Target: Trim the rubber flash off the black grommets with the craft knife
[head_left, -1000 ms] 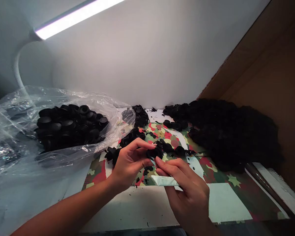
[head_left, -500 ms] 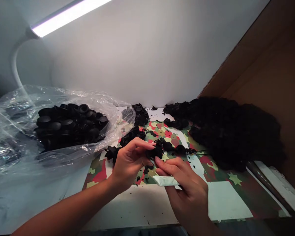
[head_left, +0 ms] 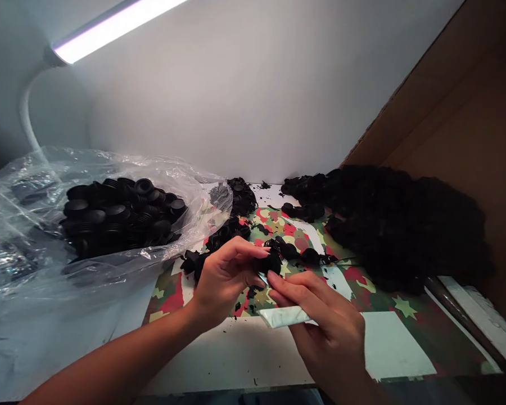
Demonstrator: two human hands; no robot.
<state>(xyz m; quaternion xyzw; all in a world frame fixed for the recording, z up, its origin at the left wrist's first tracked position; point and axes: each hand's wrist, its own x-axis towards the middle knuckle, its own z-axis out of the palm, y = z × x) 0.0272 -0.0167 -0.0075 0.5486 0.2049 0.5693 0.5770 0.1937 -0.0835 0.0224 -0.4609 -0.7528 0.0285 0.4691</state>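
In the middle of the view, my left hand (head_left: 221,275) pinches a black rubber part (head_left: 272,263) between thumb and fingers. It looks round, but much of it is hidden by the fingers. My right hand (head_left: 324,318) is closed around a small knife (head_left: 283,316) with a flat handle wrapped in white. A sliver of its shiny blade shows by my right fingertips, against the lower edge of the part. Just beyond both hands lie loose black rubber pieces (head_left: 287,247) and dark scraps.
At left, a clear plastic bag (head_left: 194,169) holds many ribbed black rubber plugs (head_left: 118,214). A large black heap (head_left: 405,225) rests against a cardboard panel (head_left: 468,101) at right. Patterned paper (head_left: 447,337) covers the table. A lit lamp (head_left: 118,28) hangs at upper left.
My right hand and the knife have shifted slightly right and down, the handle turning a little. My left hand keeps its pinch on the black part, almost in the same place.
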